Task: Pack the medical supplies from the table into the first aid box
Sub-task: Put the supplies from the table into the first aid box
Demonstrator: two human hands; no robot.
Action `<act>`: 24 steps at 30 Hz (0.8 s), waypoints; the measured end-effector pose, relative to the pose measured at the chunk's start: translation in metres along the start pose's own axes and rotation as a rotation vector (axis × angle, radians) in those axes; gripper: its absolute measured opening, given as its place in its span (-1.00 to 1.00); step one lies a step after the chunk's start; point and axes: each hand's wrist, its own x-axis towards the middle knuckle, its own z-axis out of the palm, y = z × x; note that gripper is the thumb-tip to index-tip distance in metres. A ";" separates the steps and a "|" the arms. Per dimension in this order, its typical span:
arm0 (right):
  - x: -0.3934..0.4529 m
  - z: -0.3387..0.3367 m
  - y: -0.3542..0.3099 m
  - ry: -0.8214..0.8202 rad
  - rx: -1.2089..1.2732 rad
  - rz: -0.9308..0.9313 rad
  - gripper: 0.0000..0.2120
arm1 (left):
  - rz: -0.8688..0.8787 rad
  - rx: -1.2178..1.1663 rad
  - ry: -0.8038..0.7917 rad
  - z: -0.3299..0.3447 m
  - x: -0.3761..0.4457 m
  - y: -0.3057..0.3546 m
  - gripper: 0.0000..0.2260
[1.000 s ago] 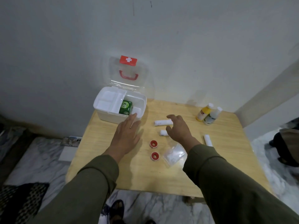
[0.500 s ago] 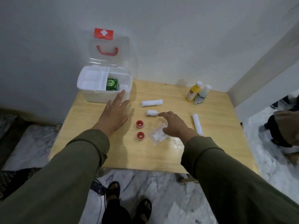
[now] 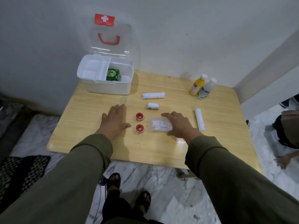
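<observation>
Apparently going for the clear packet [image 3: 160,125] at table centre, right hand [image 3: 178,125] lies on its edge, fingers loosely spread, nothing pinched, while left hand [image 3: 115,120] rests flat, spread, first aid box [image 3: 105,85] open at 11 o'clock

Three bandage rolls [image 3: 153,95], two tape rolls [image 3: 138,116], two bottles [image 3: 197,85], one clear packet [image 3: 160,124], one green box [image 3: 113,75].

Box [image 3: 106,88] mouth open (lid [image 3: 110,38] upright), unobstructed.

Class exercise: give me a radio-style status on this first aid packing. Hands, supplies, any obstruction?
Left hand flat on table, empty. Right hand open on clear packet, not gripped. First aid box open, green carton inside. No obstruction.
</observation>
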 end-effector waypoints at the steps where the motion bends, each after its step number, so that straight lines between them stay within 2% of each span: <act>1: -0.001 -0.005 0.001 0.002 0.024 -0.001 -0.22 | 0.009 0.018 0.013 -0.001 0.001 0.000 -0.21; 4: -0.004 -0.028 0.002 0.041 0.110 -0.016 -0.21 | 0.068 0.053 0.100 -0.014 0.001 0.004 -0.26; 8: -0.003 -0.071 -0.006 0.137 0.315 -0.052 -0.20 | 0.187 0.065 0.319 -0.050 0.005 0.011 -0.37; 11: 0.002 -0.098 -0.021 0.243 0.417 -0.074 -0.20 | 0.184 0.048 0.398 -0.081 0.014 0.005 -0.33; 18: 0.032 -0.137 -0.080 0.415 0.668 -0.110 -0.17 | 0.016 0.071 0.259 -0.131 0.040 -0.045 -0.10; 24: 0.075 -0.146 -0.125 0.402 0.664 -0.098 -0.16 | -0.025 0.049 0.125 -0.155 0.070 -0.081 0.01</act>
